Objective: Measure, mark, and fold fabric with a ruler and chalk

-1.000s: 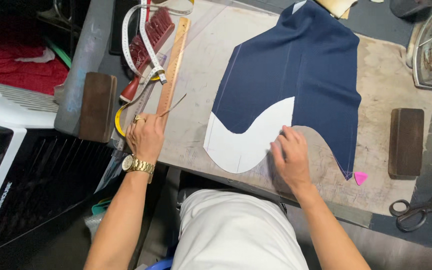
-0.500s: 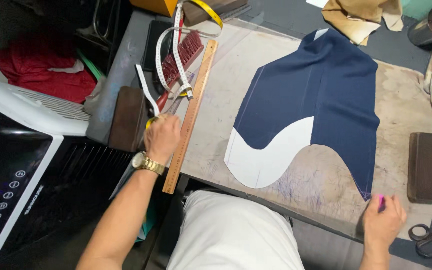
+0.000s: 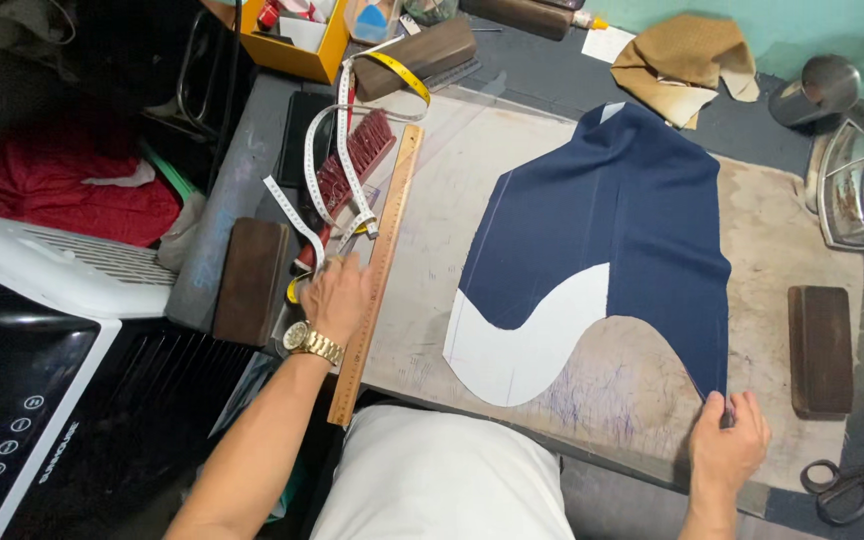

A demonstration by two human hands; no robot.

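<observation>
We rest our left hand (image 3: 337, 298) on the near end of the long wooden ruler (image 3: 376, 272), fingers curled loosely over it and over the tail of the white tape measure (image 3: 327, 190) that loops down from the far left of the bench (image 3: 642, 390); a gold wristwatch (image 3: 312, 343) sits on that wrist. Whether the fingers actually grip the tape or only press on it, we cannot tell. Our right hand (image 3: 727, 445) is at the near right edge of the bench, fingers pinched closed at the lowest corner of the navy fabric piece (image 3: 612, 220); something small may be between the fingertips, but it is too hidden to make out. The navy piece lies flat across the middle of the bench, and a white curved pattern piece (image 3: 522, 340) lies on its near left part, reaching out past the cloth edge. A red brush (image 3: 347, 165) lies just left of the ruler under the tape. A dark wooden block (image 3: 250, 280) sits at the left edge and another wooden block (image 3: 820, 348) at the right, just beyond our right hand. Black scissors (image 3: 847, 485) lie at the near right corner, and an iron (image 3: 862, 180) stands at the far right.
</observation>
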